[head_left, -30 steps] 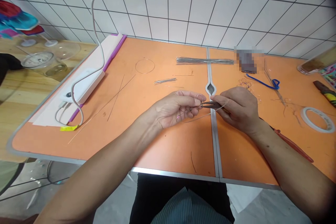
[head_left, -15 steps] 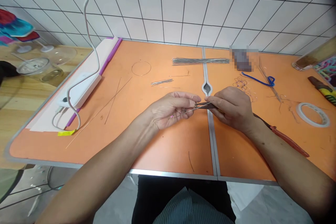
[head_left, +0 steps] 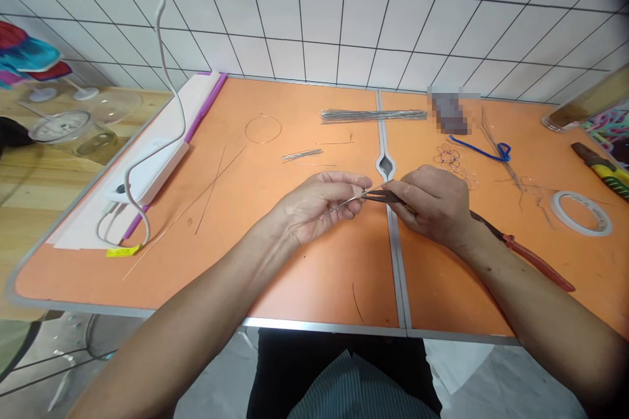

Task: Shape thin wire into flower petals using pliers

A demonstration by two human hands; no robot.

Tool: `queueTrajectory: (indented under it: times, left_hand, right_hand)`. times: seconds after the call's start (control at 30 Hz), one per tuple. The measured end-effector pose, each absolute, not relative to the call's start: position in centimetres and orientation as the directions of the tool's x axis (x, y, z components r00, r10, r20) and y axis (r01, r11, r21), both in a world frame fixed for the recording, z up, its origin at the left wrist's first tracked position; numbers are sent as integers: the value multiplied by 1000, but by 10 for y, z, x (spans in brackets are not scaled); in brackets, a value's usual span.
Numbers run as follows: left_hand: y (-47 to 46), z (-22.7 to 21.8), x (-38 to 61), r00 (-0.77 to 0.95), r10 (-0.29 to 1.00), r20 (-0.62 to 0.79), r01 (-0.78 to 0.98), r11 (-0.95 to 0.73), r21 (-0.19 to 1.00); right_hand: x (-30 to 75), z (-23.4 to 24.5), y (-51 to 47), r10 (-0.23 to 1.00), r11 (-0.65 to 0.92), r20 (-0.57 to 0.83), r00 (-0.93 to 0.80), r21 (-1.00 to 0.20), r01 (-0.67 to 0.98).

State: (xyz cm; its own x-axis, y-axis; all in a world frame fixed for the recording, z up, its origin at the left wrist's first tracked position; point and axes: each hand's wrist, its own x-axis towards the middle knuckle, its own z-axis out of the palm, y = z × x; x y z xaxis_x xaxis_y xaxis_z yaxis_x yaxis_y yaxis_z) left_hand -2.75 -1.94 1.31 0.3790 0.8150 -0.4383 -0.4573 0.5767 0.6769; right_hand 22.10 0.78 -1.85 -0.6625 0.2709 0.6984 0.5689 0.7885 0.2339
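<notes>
My left hand (head_left: 324, 203) pinches a thin metal wire (head_left: 348, 201) between thumb and fingers, over the middle of the orange table. A small bent loop of wire rises by its fingertips. My right hand (head_left: 432, 203) is closed around pliers with dark, narrow jaws (head_left: 381, 196). Those jaws meet the wire right at the left fingertips; the pliers' handles are hidden in the palm. Whether the jaws grip the wire is too small to tell. Partly behind my right forearm lies a red-handled tool (head_left: 540, 265).
Bundled straight wires (head_left: 373, 116) lie at the back, with short wire pieces (head_left: 302, 154) and a wire ring (head_left: 263, 129) nearer left. Flower-shaped wire (head_left: 447, 156), a blue bent stem (head_left: 479, 147) and a tape roll (head_left: 581, 213) are right. A power strip (head_left: 162, 173) with cable sits left.
The plier jaws have turned slightly and show more clearly at the left fingertips. The wire in my left hand has shifted its angle a little. The whole view has moved slightly.
</notes>
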Motion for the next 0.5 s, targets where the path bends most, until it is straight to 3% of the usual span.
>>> queueTrajectory:
  times: [0.5]
  left_hand:
    - [-15,5,-33,418,807,-416,-440,581,684]
  right_hand:
    - [222,-15,9,349,809,660,-665,146,569]
